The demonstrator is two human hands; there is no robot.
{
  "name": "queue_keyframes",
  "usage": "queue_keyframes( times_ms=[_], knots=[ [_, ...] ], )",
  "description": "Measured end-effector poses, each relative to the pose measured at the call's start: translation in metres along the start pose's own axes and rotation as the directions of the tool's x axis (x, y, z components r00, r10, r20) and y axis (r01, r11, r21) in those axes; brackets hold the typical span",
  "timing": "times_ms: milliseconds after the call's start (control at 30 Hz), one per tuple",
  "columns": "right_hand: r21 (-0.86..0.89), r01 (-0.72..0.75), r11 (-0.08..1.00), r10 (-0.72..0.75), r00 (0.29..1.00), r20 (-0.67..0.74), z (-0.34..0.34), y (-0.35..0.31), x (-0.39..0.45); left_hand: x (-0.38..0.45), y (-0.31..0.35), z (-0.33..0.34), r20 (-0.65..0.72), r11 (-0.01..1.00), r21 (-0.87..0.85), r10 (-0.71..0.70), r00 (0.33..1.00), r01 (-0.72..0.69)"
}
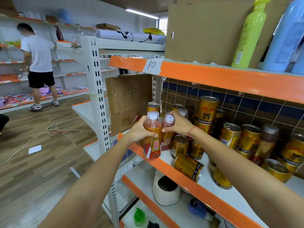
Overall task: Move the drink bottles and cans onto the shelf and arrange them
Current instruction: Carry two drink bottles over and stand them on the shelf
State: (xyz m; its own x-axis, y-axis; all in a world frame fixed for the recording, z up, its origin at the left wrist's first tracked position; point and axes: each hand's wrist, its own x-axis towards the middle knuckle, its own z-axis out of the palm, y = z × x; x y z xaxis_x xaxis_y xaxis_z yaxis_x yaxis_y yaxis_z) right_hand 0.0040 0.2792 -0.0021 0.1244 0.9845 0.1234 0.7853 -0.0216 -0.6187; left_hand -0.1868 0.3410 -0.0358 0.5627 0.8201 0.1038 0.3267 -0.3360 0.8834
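You had both hands at the left end of the shelf (184, 174), each on a drink bottle. Your left hand (139, 130) was wrapped around the shoulder of the front bottle (152, 137), fingers curled on its far side, the bottle upright with its base right at the orange front lip of the shelf. Your right hand (178, 123) came over from the right and closed its fingers around the neck of the second bottle (167, 134), which stood just behind and beside the first, the two touching or nearly so.

These bottles looked full, so you could expect some weight in each and a high centre: tall and narrow, they would tip easily if nudged near the cap. The plastic was stiff enough to squeeze firmly, but the glossy label sleeve was probably slick, so a hold at the shoulder, where the body narrows and gives the fingers a ledge, was the safer place. Holding by the white cap alone would have let the bottle swing.

Behind and to the right stood gold cans (230, 134), some upright, one stacked can (207, 111) leaning, and two lying on their sides near the front, the nearer being a fallen can (189, 167). Cans are rigid, smooth and roll freely once down; I'd judge those needed righting by the middle of the body. The front bottle sat close enough to the lip that a slip could have sent it off.
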Motion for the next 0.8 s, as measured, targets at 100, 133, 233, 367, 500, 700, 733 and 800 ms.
queue_keyframes(
  times_ms=[100,133,233,367,500,700,733,800],
  knots=[
    [0.048,-0.001,0.999,0.001,1.0,-0.008,0.0,0.002,-0.002,-0.001,0.001,-0.001,0.002,1.0,0.012,0.0,1.0,0.0],
    [0.058,0.014,0.998,-0.012,0.999,-0.03,0.0,0.001,-0.004,-0.001,0.001,-0.002,0.003,1.0,0.013,-0.001,1.0,0.001],
    [0.027,0.026,0.999,-0.023,0.995,-0.095,0.0,-0.004,-0.005,-0.002,0.002,-0.005,0.007,1.0,0.014,-0.008,1.0,0.008],
    [0.019,-0.009,1.0,0.011,0.995,-0.103,-0.005,-0.009,-0.005,-0.002,-0.001,-0.013,0.009,0.999,0.043,-0.008,1.0,0.008],
    [0.027,-0.006,1.0,0.008,0.995,-0.1,0.006,-0.011,-0.01,-0.004,-0.004,-0.016,-0.004,1.0,0.026,-0.012,1.0,0.013],
    [0.238,-0.038,0.971,0.051,0.998,-0.047,0.022,0.001,-0.021,-0.007,-0.004,-0.017,-0.002,0.999,0.031,-0.025,1.0,0.026],
    [0.264,-0.052,0.963,0.061,0.998,-0.023,0.026,0.005,-0.023,-0.007,-0.004,-0.018,-0.002,0.999,0.03,-0.025,1.0,0.025],
    [0.255,-0.072,0.964,0.079,0.997,-0.017,0.035,0.009,-0.027,-0.008,-0.004,-0.018,0.006,0.999,0.027,-0.023,1.0,0.023]
  ],
)
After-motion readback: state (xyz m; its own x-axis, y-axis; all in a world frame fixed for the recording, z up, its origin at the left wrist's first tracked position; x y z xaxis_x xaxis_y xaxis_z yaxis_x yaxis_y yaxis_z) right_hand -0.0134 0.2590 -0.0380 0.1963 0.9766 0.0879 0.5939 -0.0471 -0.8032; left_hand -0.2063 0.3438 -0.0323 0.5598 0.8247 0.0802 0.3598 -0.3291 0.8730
